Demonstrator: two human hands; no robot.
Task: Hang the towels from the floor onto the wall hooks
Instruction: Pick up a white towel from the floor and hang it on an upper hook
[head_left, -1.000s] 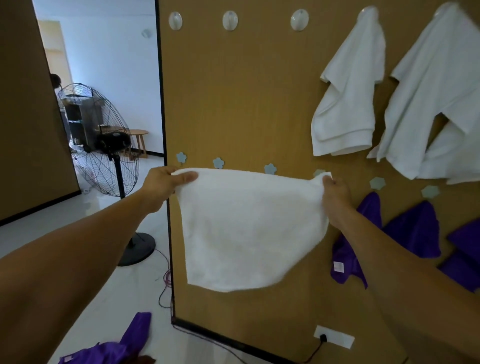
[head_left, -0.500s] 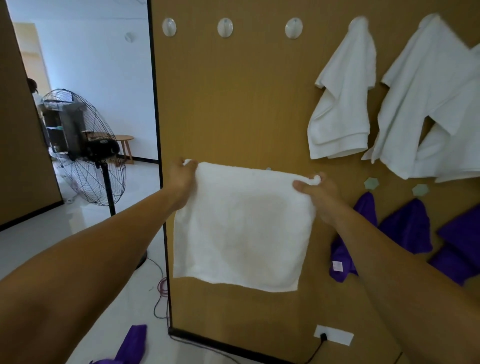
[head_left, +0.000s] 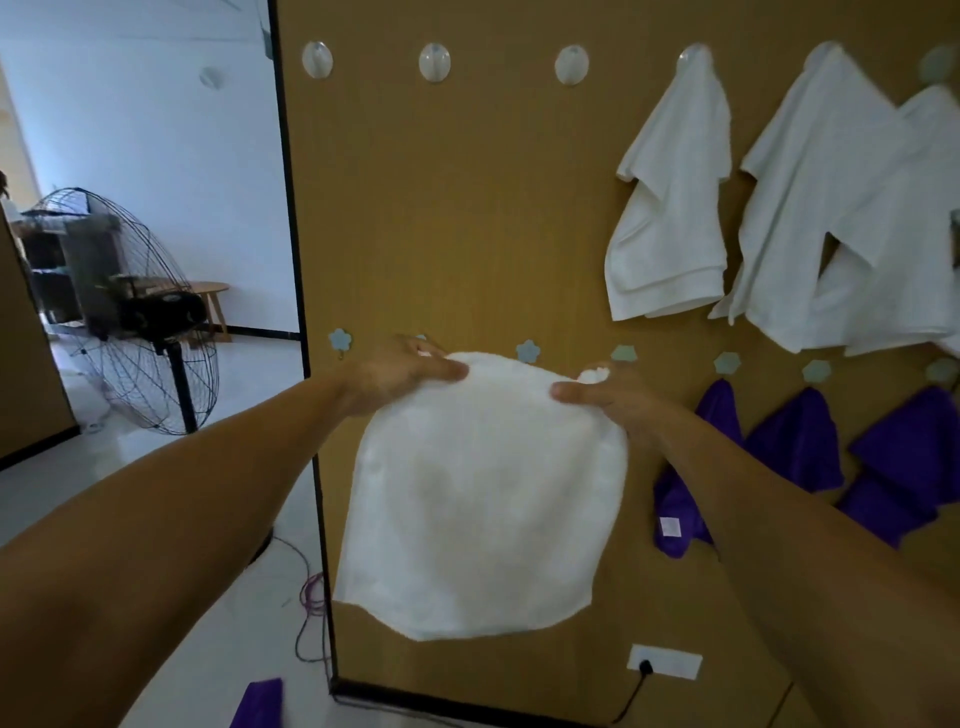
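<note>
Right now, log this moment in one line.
white towel: held spread out | left hand: grips top edge | right hand: grips top edge | round hooks: three bare | purple towel: on floor

Fluffy white cloth towel (head_left: 478, 499), matt wall board (head_left: 467, 208), perhaps cork

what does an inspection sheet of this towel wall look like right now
surface: brown wall board, upright
job's things: white towel held spread before the board; three top round hooks free; hung white towels top right; purple towels on lower flower hooks; one purple towel on the floor
clutter: standing fan, wooden stool beyond it
grippers: left hand and right hand each grip the towel's top edge
cables: black cord plugged into wall socket; loose wires on floor
surroundings: white-walled room at left
</note>
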